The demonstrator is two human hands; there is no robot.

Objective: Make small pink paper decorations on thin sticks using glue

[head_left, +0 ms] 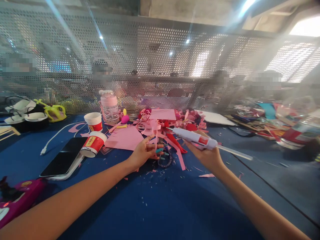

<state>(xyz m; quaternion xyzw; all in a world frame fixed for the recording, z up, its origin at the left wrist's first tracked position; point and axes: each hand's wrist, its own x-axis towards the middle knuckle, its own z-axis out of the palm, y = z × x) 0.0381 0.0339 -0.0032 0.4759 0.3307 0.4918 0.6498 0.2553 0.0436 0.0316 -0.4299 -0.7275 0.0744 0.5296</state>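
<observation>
In my right hand (pixel 206 155) is a white hot glue gun (pixel 192 137), its nozzle pointing left and a clear glue stick (pixel 236 152) poking out of its rear. My left hand (pixel 143 151) is closed on a thin pink strip (pixel 156 135) that stands roughly upright between the fingers. The nozzle is close to the strip's right side; whether they touch I cannot tell. Beyond both hands lies a heap of pink and red scraps (pixel 190 126), with a pink sheet (pixel 125 137) to its left. A dark beaded loop (pixel 166 161) rests just below my left fingers.
Two paper cups (pixel 93 144), a black phone (pixel 65 156) and a pink-lidded bottle (pixel 109 106) stand or lie at left. A magenta device (pixel 23 196) sits at the near left. A large clear plastic bottle (pixel 300 133) is at right. A perforated metal screen (pixel 160 66) closes off the back.
</observation>
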